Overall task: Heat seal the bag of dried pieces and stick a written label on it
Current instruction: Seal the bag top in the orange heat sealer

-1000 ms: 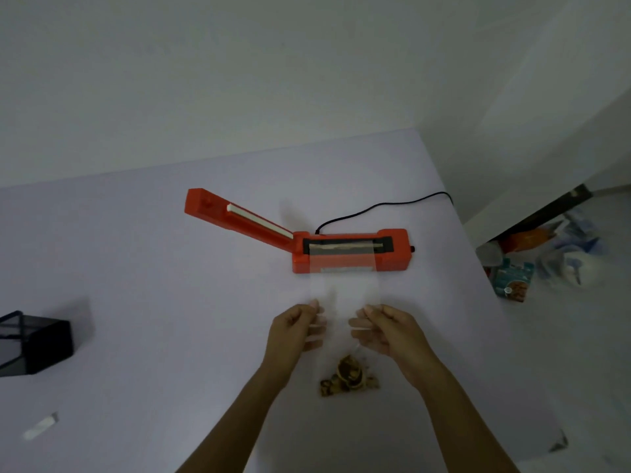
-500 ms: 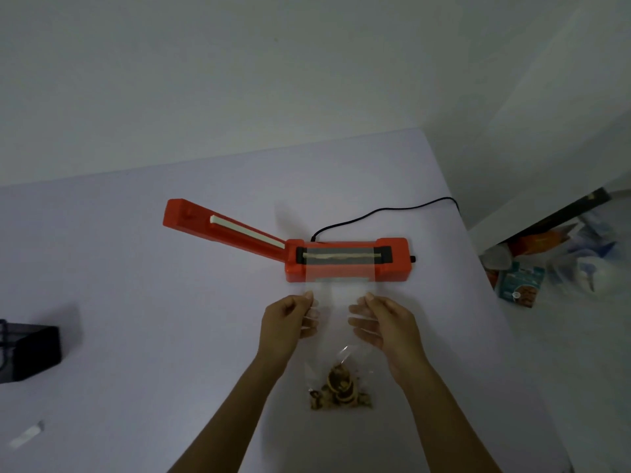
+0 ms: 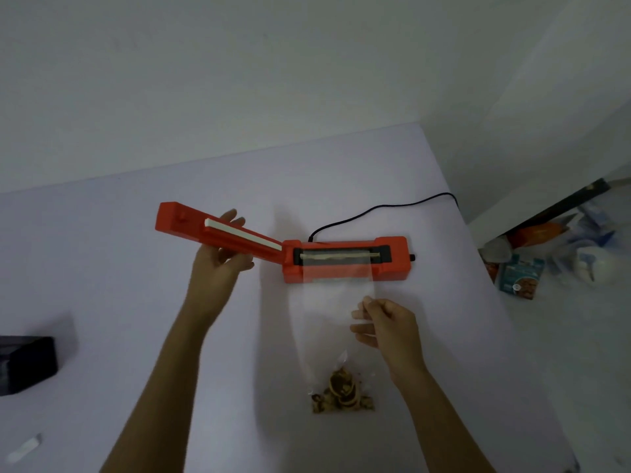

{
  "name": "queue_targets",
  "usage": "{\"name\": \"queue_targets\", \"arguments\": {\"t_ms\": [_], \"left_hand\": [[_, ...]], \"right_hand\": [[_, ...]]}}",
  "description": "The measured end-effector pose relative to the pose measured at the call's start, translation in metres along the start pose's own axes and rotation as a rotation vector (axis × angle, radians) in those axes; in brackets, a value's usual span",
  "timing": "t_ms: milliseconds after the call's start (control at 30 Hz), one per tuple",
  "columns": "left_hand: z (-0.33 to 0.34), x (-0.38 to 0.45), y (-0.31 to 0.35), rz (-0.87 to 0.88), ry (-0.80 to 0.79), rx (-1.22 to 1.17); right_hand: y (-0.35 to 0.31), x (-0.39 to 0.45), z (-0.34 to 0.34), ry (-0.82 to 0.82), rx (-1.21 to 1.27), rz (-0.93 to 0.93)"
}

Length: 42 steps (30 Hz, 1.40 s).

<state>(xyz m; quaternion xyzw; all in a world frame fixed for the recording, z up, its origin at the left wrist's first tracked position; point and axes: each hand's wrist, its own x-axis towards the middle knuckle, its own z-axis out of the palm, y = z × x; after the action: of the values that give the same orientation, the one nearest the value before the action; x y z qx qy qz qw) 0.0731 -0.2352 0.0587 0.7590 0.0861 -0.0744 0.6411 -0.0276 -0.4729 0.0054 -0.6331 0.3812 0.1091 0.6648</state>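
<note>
Head view, looking down at a pale table (image 3: 102, 268). An orange heat sealer (image 3: 345, 259) sits near the middle, its hinged arm (image 3: 218, 230) raised and angled off to the left, so the sealing strip on the base lies uncovered. A black cord (image 3: 375, 213) runs from the back of the sealer toward the table's far right edge.

A clear plastic bag (image 3: 336, 322) lies flat on the table with its open mouth laid across the sealing strip, apparently so the arm can clamp down on it. The dried pieces (image 3: 341, 394) are bunched at the bag's near end, well away from the strip, which keeps them out of the seal line.

The left hand (image 3: 218, 264) reaches up to the raised arm, fingers spread behind and under it; its grip is wide and looks not yet closed around the arm, likely readying to press it down. The right hand (image 3: 386, 326) pinches the bag's right edge between thumb and fingertips, a narrow grip that seems meant to keep the film flat and straight on the strip.

A dark box (image 3: 25, 363) sits at the left edge, and a small white piece (image 3: 24, 448) lies near the lower left corner; whether this is the label, I cannot tell.
</note>
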Motion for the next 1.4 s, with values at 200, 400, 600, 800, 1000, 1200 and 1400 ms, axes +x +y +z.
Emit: {"name": "queue_targets", "arguments": {"t_ms": [200, 400, 600, 800, 1000, 1200, 1400], "left_hand": [[-0.031, 0.01, 0.017, -0.033, -0.285, 0.078], [-0.027, 0.016, 0.027, 0.068, -0.306, 0.307], [-0.006, 0.019, 0.039, 0.175, -0.292, 0.571], [0.02, 0.025, 0.044, 0.297, -0.353, 0.716], [0.041, 0.031, 0.049, 0.295, -0.423, 0.749], [0.049, 0.034, 0.05, 0.303, -0.461, 0.753], [0.066, 0.035, 0.041, 0.315, -0.452, 0.827]], "right_hand": [[0.003, 0.005, 0.002, 0.025, -0.059, -0.048], [0.003, 0.005, 0.006, 0.043, -0.069, -0.068], [0.003, 0.007, 0.007, 0.074, -0.08, -0.062], [0.0, 0.004, 0.009, 0.071, -0.111, -0.072], [-0.002, 0.001, 0.008, 0.07, -0.138, -0.088], [-0.002, 0.001, 0.009, 0.062, -0.171, -0.097], [-0.004, 0.001, 0.011, 0.058, -0.173, -0.099]]}}
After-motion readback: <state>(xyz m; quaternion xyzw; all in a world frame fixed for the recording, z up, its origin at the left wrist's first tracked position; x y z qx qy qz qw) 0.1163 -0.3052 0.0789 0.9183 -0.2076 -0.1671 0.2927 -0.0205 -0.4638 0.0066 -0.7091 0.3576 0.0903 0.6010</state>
